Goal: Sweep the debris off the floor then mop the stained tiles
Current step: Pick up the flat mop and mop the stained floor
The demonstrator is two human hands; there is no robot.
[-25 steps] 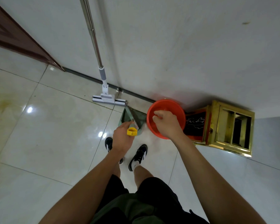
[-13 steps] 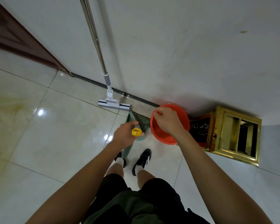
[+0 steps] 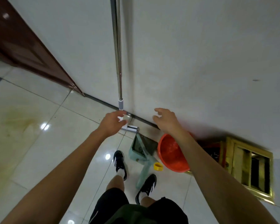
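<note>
Leaning against the white wall (image 3: 200,54), the long steel-handled mop (image 3: 117,50) stood nearly upright, its white flat head (image 3: 132,128) on the glossy pale floor tiles (image 3: 39,151) at the skirting. It looked light and stiff but smooth, likely slippery; the bare shaft above the grey collar seemed the best place to hold. A yellowish stain (image 3: 18,122) marked the tiles to the left. Just right sat a gold-framed bin (image 3: 249,167), a red plastic basin (image 3: 171,154) and a green dustpan (image 3: 141,151) with a yellow-capped handle, crowding the feet. Both grips were released: the left hand (image 3: 112,122) and right hand (image 3: 166,120) reached forward, fingers spread, holding nothing.
</note>
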